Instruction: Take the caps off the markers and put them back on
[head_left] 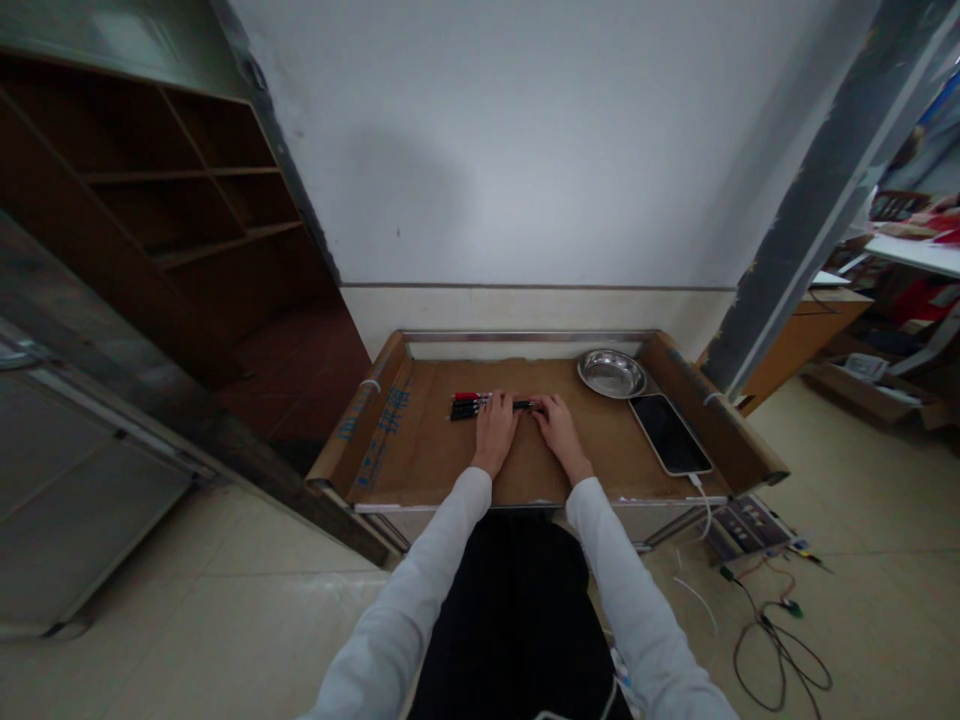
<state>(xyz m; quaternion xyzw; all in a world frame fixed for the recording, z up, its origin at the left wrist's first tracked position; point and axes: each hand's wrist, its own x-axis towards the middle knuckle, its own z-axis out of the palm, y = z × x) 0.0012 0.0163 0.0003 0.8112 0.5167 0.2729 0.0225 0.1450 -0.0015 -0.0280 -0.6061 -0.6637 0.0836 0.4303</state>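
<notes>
Both hands rest on the cardboard-covered counter (pixel 450 460), at a small bunch of pens (pixel 471 404) lying side by side near its middle. The left hand (pixel 495 430) lies over the pens' right ends, fingers curled down on them. The right hand (pixel 556 420) touches a pen tip; whether its grip is closed, I cannot tell. A metal dish (pixel 611 373) and a phone (pixel 670 433) sit to the right

Pens (pixel 480 404) were black and red; cardboard tabletop (pixel 435 450) brown with blue print; dish (pixel 612 373) silver; phone (pixel 670 433) black.
</notes>
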